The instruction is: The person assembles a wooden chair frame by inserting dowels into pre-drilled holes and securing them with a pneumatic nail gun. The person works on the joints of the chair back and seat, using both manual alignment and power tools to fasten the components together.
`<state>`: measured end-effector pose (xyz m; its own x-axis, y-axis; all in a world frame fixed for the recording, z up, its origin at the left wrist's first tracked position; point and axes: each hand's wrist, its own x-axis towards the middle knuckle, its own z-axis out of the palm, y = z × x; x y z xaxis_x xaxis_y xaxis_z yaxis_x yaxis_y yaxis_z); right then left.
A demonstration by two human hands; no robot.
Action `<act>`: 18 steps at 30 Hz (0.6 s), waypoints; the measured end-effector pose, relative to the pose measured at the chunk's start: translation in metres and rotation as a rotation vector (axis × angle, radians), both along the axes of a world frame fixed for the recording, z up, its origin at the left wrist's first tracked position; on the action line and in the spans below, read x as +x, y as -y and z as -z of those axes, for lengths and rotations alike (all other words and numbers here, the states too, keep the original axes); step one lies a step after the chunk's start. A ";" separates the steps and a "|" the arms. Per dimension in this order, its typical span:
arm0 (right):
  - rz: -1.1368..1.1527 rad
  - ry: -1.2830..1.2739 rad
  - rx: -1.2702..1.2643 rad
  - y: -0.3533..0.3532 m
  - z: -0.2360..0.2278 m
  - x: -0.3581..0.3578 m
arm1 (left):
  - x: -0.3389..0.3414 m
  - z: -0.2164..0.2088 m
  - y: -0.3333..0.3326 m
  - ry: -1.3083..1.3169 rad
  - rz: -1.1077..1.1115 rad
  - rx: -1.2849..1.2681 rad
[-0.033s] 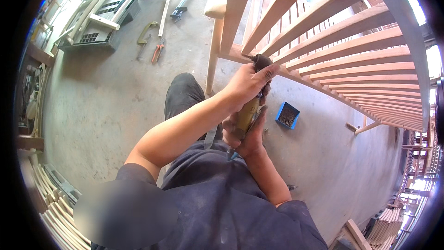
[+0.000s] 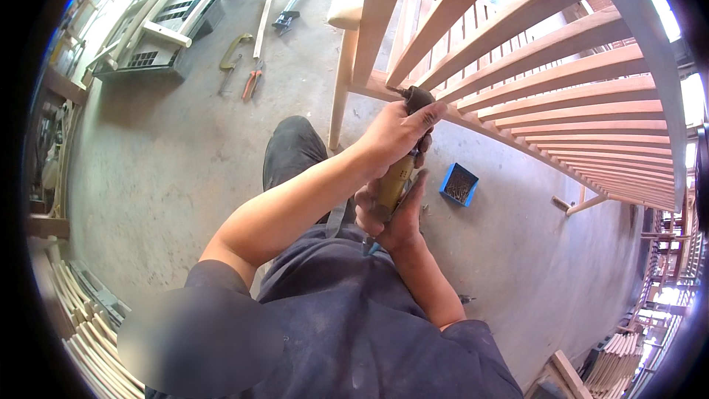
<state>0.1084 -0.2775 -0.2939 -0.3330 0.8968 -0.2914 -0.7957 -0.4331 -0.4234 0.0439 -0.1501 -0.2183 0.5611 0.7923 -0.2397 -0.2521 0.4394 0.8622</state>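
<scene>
Both of my hands grip a right-angle power driver with a yellow body (image 2: 394, 181) and a black head. My left hand (image 2: 399, 133) wraps the tool just below its head, thumb laid across it. Lower down, my right hand (image 2: 399, 222) is closed round the rear of the body. The thin dark bit points left, close to the lower rail of a slatted wooden bench (image 2: 502, 129); whether it touches the wood I cannot tell. A blue piece shows below my right hand at the tool's end.
On the floor right of my hands stands a blue box (image 2: 459, 185) of small screws. Pliers (image 2: 252, 81), a clamp (image 2: 233, 55), a wood strip (image 2: 264, 18) and a bar clamp (image 2: 297, 0) lie far left. Beyond them is a dark crate-like stand (image 2: 159, 33). Wooden sticks (image 2: 92, 347) are stacked near left.
</scene>
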 end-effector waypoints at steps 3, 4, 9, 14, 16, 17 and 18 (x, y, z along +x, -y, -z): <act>0.044 -0.020 -0.025 0.001 -0.002 -0.002 | -0.001 0.000 -0.002 0.037 0.006 -0.009; 0.058 -0.033 -0.042 0.001 -0.003 -0.003 | -0.001 0.000 -0.001 0.030 0.005 -0.003; 0.056 -0.041 -0.030 0.002 0.000 -0.001 | 0.000 -0.003 0.000 0.016 0.012 -0.011; 0.045 0.003 -0.014 0.002 -0.005 -0.003 | -0.001 -0.002 0.000 0.019 0.004 0.007; 0.074 -0.029 -0.013 0.003 -0.009 -0.007 | 0.000 -0.001 0.001 0.030 0.008 -0.001; 0.023 -0.052 -0.030 0.002 -0.004 -0.005 | 0.001 -0.001 0.001 0.036 0.012 -0.006; -0.029 -0.075 -0.047 0.000 0.005 -0.001 | 0.001 -0.002 0.002 0.028 0.027 -0.003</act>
